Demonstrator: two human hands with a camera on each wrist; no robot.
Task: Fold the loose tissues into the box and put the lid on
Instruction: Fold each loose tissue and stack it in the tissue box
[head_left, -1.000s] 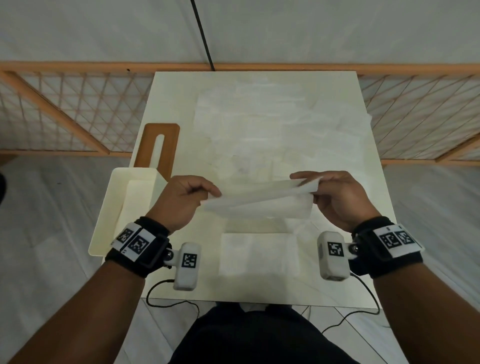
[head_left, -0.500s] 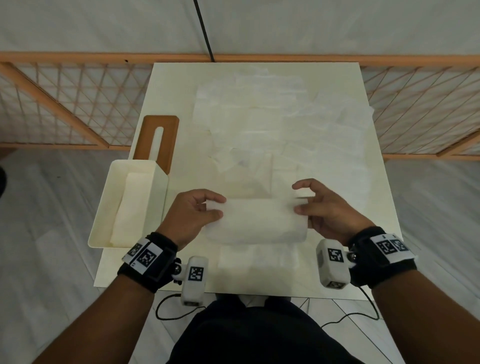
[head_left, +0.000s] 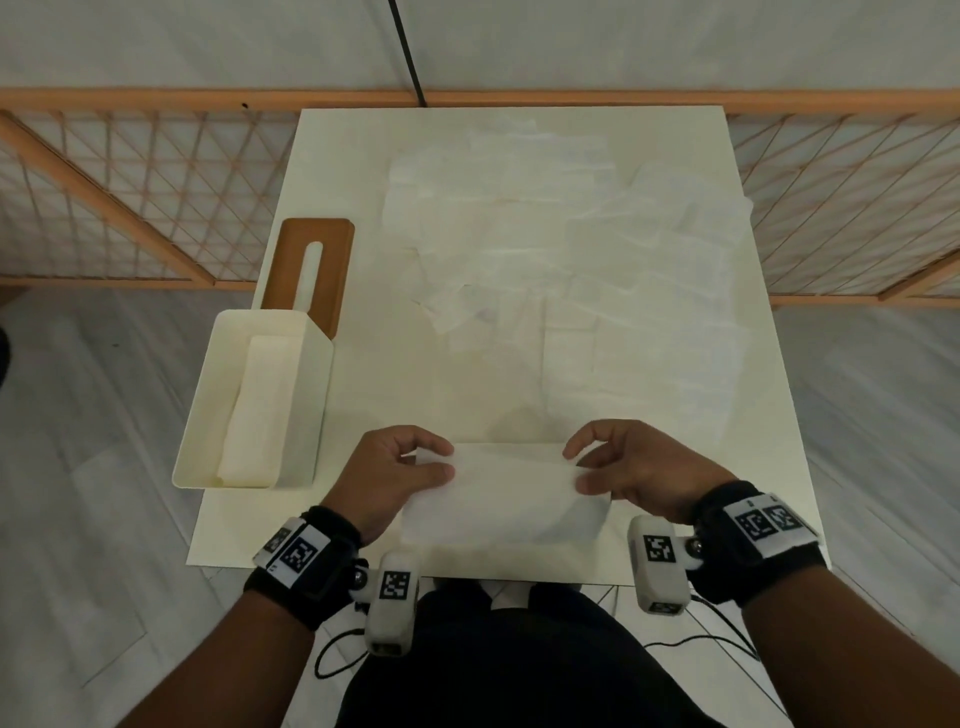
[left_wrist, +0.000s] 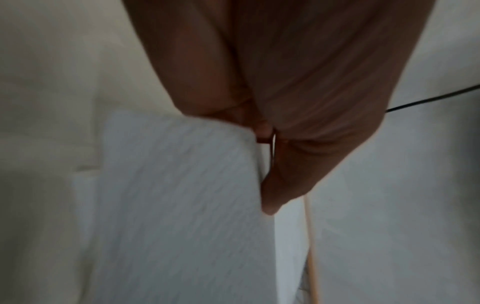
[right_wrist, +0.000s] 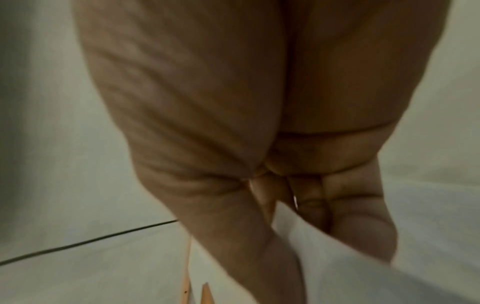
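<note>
white folded tissue (head_left: 506, 493), white loose tissues (head_left: 561, 249) on cream table (head_left: 353, 171). box (head_left: 311, 410) cream, lid (head_left: 311, 270) brown with pale slot. wristbands (head_left: 306, 566) black, black-and-white square markers. fence (head_left: 130, 197) orange lattice. floor (head_left: 104, 415) grey.

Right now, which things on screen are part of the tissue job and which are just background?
Job: folded tissue held by left hand and right hand; loose tissues; box; lid.
Background: table; lattice railing; black cable.
</note>
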